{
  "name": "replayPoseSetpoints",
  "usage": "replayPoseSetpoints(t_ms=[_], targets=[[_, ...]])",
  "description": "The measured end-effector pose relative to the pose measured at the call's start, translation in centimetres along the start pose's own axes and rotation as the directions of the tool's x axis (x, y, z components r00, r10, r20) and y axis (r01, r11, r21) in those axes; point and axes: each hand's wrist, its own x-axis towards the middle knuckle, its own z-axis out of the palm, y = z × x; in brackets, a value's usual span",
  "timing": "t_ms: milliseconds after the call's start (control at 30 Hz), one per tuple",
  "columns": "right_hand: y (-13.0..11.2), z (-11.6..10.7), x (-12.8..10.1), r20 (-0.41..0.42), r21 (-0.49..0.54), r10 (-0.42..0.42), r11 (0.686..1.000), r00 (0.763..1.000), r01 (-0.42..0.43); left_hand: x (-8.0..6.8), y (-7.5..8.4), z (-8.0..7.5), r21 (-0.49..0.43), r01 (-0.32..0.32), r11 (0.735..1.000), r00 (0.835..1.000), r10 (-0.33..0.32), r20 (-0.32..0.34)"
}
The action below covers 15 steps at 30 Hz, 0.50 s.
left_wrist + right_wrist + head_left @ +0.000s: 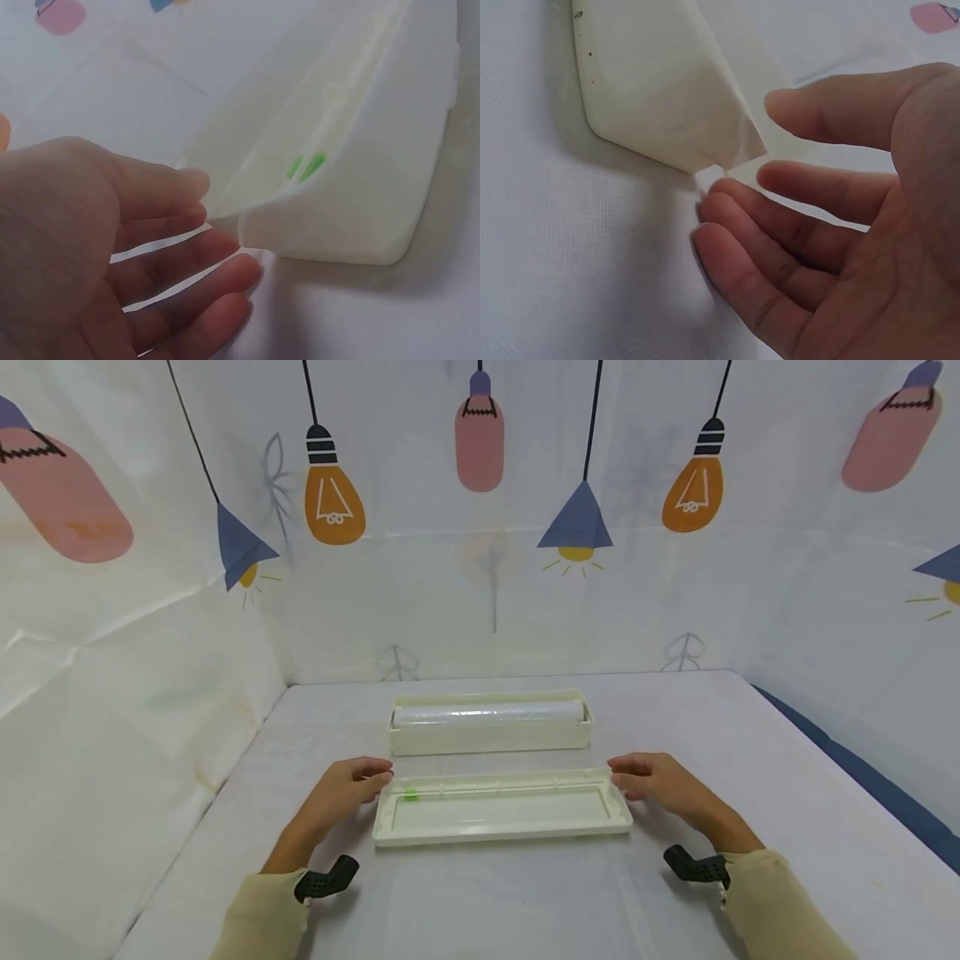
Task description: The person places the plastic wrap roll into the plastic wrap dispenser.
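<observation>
A: Where was the lid (501,806)?

B: Flat on the surface (750,760), inside up, at six o'clock from the cling-film box (491,735).

A: And the hands?

B: Left hand (347,787) at its nine o'clock end, right hand (660,783) at three o'clock. Fingers (217,274) were loosely spread at the corners, gripping nothing, seemingly placed to hold both ends evenly.

The head camera looks forward and down from above the table (750,760), taking in both hands. The 2 wrist cameras sit very close: the left faces toward 1 o'clock, the right toward 11. All 3 views share the cream lid (501,806), (390,150), (660,90), each wrist showing 1 end.
</observation>
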Motion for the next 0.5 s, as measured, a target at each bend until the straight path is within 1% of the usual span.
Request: replayPoseSetpoints(t_ms=[167,367,500], targets=[[-0.02,-0.04,-0.11,0.020,-0.066,0.010,0.998,1.000,-0.009,0.16,-0.24,0.22,0.020,-0.002,1.000,1.000,0.002,-0.007],[-0.12,0.23,-0.07,0.026,-0.098,0.003,0.995,1.000,-0.001,0.18,-0.31,0.24,0.075,0.005,0.997,1.000,-0.004,-0.010],[-0.12,0.31,-0.03,0.026,-0.101,-0.005,0.995,1.000,0.008,0.10,-0.03,0.24,0.098,-0.007,0.995,1.000,0.008,-0.008]])
